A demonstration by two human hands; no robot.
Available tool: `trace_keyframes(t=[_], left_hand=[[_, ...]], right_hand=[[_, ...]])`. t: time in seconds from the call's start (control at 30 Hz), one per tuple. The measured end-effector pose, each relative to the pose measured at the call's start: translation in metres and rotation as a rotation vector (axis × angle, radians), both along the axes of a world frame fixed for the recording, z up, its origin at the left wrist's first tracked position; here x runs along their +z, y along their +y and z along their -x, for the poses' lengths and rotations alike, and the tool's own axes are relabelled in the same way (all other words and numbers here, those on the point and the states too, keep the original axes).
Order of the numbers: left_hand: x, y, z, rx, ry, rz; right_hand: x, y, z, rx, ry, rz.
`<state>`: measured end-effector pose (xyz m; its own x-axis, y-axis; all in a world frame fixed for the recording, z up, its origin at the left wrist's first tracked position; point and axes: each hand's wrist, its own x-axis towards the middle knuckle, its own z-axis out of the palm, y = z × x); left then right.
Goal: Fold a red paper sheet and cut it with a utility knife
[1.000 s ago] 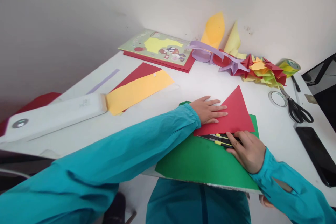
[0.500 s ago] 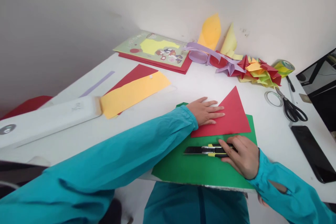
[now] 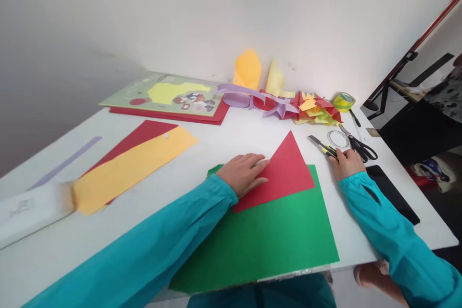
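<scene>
My left hand [image 3: 242,173] lies open on the left part of a folded red paper triangle [image 3: 285,168], fingers pointing right. Beneath the triangle is a sheet of green paper [image 3: 274,236] at the table's front edge. Out to the right, my right hand [image 3: 348,164] is closed around the handle of a black and yellow utility knife [image 3: 322,146]. Its dark blade points up and left, away from the paper. Just beyond that hand are black-handled scissors [image 3: 365,150] and a ring of clear tape [image 3: 339,147]. My palm hides the knife's rear end.
A black phone [image 3: 391,195] lies beside my right wrist. Folded paper shapes [image 3: 314,108] and a yellow tape roll [image 3: 344,101] line the wall. An illustrated pad [image 3: 173,96] sits back left. Nearer are an orange paper strip [image 3: 133,168] and a long white device [image 3: 34,211].
My right hand has carried the utility knife off the green paper, rightward and away from me, towards the scissors. My left hand stays on the red triangle. The view has turned right.
</scene>
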<state>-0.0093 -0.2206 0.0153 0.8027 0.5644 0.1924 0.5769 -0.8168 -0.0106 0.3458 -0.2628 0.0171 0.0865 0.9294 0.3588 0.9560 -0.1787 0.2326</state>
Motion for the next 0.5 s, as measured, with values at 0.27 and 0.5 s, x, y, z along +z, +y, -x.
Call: trace_keyframes(t=[0.27, 0.5], left_hand=[[0.028, -0.026, -0.011, 0.217, 0.081, 0.144], [0.033, -0.019, -0.020, 0.290, 0.005, 0.356]], right_hand=[[-0.001, 0.011, 0.019, -0.099, 0.021, -0.009], [0.013, 0.011, 0.054, 0.194, 0.144, -0.111]])
